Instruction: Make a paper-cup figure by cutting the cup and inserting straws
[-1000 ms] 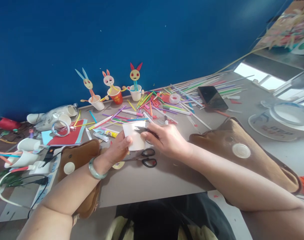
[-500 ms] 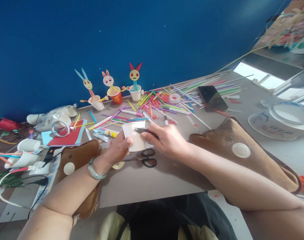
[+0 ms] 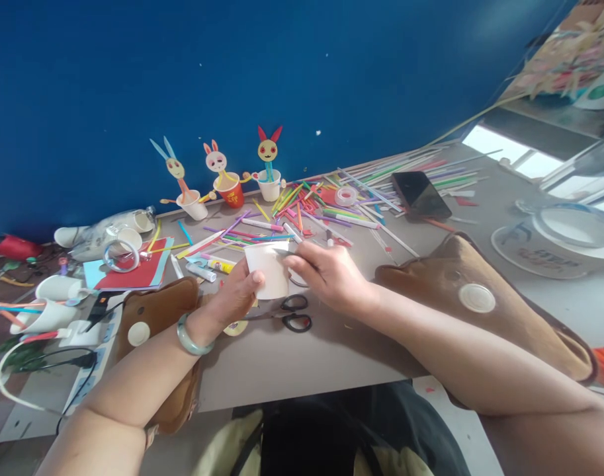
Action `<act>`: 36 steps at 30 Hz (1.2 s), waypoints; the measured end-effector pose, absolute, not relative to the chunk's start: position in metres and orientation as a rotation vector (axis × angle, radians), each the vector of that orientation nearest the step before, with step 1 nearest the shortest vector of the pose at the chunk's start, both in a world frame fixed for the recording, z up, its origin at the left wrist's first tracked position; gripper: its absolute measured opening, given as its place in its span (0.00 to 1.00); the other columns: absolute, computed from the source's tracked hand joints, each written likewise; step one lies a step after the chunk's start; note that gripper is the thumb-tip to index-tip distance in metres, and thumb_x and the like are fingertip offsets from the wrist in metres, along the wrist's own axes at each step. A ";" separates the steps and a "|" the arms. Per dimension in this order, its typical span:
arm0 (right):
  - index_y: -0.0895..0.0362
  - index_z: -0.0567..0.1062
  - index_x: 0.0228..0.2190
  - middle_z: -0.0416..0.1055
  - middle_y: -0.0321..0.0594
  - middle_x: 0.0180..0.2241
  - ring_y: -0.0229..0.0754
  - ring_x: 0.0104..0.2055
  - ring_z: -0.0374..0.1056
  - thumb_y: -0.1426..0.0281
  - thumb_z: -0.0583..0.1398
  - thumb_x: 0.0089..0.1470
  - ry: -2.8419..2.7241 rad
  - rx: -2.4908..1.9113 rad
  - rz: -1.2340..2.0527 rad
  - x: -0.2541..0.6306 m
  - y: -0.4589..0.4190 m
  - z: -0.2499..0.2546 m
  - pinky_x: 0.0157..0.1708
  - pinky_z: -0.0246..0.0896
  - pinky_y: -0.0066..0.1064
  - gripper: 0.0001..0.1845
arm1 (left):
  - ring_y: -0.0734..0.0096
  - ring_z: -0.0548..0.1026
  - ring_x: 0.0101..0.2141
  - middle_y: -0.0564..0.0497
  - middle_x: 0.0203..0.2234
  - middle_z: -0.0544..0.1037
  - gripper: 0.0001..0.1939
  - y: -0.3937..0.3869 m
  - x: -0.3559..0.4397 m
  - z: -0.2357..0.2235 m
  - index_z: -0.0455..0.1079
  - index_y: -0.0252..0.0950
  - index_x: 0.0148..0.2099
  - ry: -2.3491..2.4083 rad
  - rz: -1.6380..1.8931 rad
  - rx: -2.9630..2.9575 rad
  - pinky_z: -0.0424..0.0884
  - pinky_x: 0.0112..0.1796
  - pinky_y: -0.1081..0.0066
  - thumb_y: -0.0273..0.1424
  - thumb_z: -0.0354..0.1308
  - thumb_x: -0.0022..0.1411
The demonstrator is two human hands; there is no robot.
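My left hand [image 3: 237, 297] grips a white paper cup [image 3: 270, 274] from its left side, with the thumb on the front. My right hand [image 3: 326, 271] is closed round a dark-bladed tool [image 3: 283, 252], whose tip meets the cup wall near the rim. Most of the tool is hidden by my fingers, so its exact kind does not show. Below the cup, scissors with black handles [image 3: 296, 322] lie on the table, their blades partly over a pale round piece [image 3: 235, 328].
Three rabbit-faced cup figures [image 3: 227, 192] stand along the blue wall. Coloured straws and markers [image 3: 302, 211] are scattered before them. A phone [image 3: 421, 195] and a brown pouch [image 3: 450, 297] lie to the right. Left are another brown pouch [image 3: 157, 317], coloured paper [image 3: 153, 264] and a power strip [image 3: 96, 377].
The tool's blade has shifted right across the cup, and less of it shows over the wall. My right hand has moved slightly; my left hand keeps hold of the cup.
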State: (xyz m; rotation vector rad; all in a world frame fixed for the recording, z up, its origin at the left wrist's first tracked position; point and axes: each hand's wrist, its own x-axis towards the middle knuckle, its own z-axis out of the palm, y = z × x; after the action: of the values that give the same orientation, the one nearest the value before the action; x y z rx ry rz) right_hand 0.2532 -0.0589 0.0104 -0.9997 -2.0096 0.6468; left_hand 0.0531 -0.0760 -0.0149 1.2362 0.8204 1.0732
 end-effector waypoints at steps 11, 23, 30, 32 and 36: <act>0.56 0.67 0.32 0.56 0.26 0.21 0.30 0.23 0.49 0.50 0.69 0.47 -1.502 -0.934 1.182 0.247 -0.062 0.012 0.23 0.46 0.26 0.26 | 0.68 0.72 0.30 0.49 0.28 0.77 0.30 -0.074 0.057 -0.009 0.73 0.34 0.44 0.832 1.062 1.189 0.67 0.30 0.73 0.48 0.74 0.44; 0.57 0.72 0.42 0.74 0.40 0.37 0.41 0.37 0.70 0.54 0.74 0.39 -1.424 -0.904 1.463 0.236 -0.058 -0.003 0.35 0.66 0.32 0.33 | 0.60 0.77 0.44 0.46 0.43 0.79 0.28 -0.078 0.052 -0.004 0.70 0.37 0.55 0.859 1.124 1.115 0.74 0.42 0.67 0.41 0.69 0.55; 0.59 0.75 0.46 0.77 0.42 0.39 0.45 0.38 0.73 0.56 0.73 0.41 -1.459 -0.961 1.479 0.235 -0.053 -0.009 0.37 0.69 0.35 0.34 | 0.55 0.75 0.52 0.43 0.55 0.72 0.36 -0.075 0.047 -0.014 0.60 0.44 0.63 1.068 1.266 1.363 0.74 0.49 0.59 0.41 0.70 0.56; 0.59 0.76 0.46 0.77 0.42 0.39 0.46 0.38 0.73 0.56 0.73 0.41 -1.509 -1.017 1.369 0.236 -0.052 -0.011 0.37 0.69 0.35 0.33 | 0.53 0.69 0.59 0.42 0.60 0.68 0.35 -0.073 0.043 -0.014 0.61 0.44 0.62 1.153 1.402 1.625 0.68 0.57 0.54 0.39 0.70 0.56; 0.60 0.76 0.49 0.78 0.46 0.42 0.50 0.43 0.74 0.57 0.74 0.41 -1.608 -1.049 1.212 0.237 -0.050 -0.014 0.43 0.69 0.39 0.35 | 0.52 0.61 0.65 0.42 0.65 0.63 0.12 -0.070 0.034 -0.008 0.71 0.38 0.44 1.217 1.432 2.085 0.56 0.65 0.49 0.37 0.65 0.60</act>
State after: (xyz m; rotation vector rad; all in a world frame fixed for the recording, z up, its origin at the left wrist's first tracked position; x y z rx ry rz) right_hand 0.2373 -0.0495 -0.0142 -1.0489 -1.6082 1.2121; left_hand 0.0344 -0.0695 -0.0081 2.0847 1.2167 1.4318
